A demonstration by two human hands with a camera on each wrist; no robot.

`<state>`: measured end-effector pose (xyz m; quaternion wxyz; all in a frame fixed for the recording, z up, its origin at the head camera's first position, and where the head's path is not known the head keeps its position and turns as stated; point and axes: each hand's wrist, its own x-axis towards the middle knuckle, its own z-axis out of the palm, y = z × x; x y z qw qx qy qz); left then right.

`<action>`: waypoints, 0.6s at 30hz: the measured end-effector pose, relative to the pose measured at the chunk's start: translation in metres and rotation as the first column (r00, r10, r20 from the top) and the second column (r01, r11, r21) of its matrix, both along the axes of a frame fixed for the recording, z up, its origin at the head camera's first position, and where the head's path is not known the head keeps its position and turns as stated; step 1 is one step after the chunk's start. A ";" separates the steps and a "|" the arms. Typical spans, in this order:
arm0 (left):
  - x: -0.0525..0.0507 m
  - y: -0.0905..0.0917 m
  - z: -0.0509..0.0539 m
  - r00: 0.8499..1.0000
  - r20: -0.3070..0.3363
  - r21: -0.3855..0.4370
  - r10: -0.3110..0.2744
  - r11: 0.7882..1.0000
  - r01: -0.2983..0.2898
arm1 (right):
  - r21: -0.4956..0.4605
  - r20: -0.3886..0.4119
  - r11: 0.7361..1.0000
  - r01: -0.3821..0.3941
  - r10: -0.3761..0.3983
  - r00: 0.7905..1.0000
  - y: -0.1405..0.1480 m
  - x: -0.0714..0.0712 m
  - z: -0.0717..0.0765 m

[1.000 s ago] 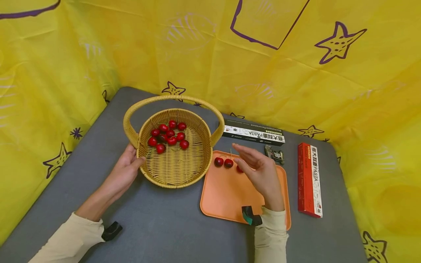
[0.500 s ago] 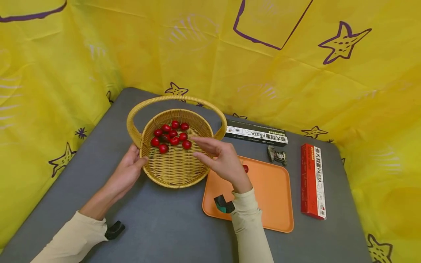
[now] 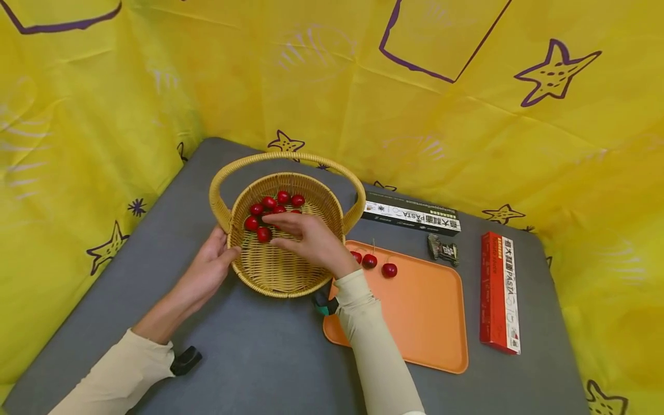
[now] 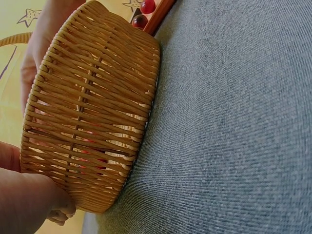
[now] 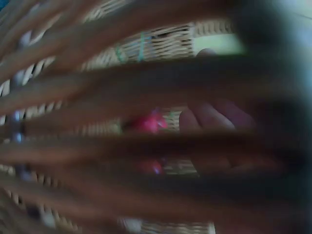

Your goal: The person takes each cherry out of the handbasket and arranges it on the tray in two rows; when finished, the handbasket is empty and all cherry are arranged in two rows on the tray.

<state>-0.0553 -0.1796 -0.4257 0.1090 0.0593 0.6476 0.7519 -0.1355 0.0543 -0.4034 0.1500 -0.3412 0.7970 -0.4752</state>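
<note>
Holding a wicker basket (image 3: 275,276), the left hand (image 3: 211,258) pinches its rim between thumb and fingers. The right hand (image 3: 315,242) hovers inside over red cherries (image 3: 264,234), thumb apart from outstretched fingers. Just beside, an orange tray (image 3: 410,311) bears three more cherries (image 3: 369,261).

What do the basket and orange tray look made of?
Basket: wicker or a plastic imitation, golden tan with a slight sheen; woven strands are plain, but natural or synthetic stays open. Orange tray: probably moulded plastic, smooth and fairly matte, judging by its even colour and raised rim.
</note>
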 end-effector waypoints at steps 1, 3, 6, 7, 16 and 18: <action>0.000 0.000 0.000 1.000 0.000 0.001 -0.002 1.000 0.002 | 0.016 0.000 1.000 -0.008 0.008 1.000 -0.002 -0.002 -0.002; 0.000 0.000 0.000 1.000 -0.002 0.004 -0.004 1.000 0.004 | 0.046 0.002 0.999 -0.023 0.023 1.000 -0.005 -0.004 -0.004; 0.000 0.000 -0.001 1.000 -0.005 0.007 -0.001 1.000 0.001 | 0.084 0.030 0.996 -0.043 0.041 0.999 -0.008 -0.007 -0.009; 0.001 0.000 -0.001 1.000 -0.006 0.007 -0.001 1.000 0.001 | 0.097 0.042 0.994 -0.046 0.042 0.998 -0.008 -0.008 -0.010; 0.000 0.002 -0.002 0.999 -0.033 0.023 -0.001 1.000 0.001 | 0.141 0.063 0.988 -0.068 0.059 0.996 -0.009 -0.013 -0.020; 0.000 0.002 -0.002 0.999 -0.032 0.023 0.002 1.000 -0.001 | 0.128 0.061 0.990 -0.057 0.049 0.997 -0.011 -0.015 -0.022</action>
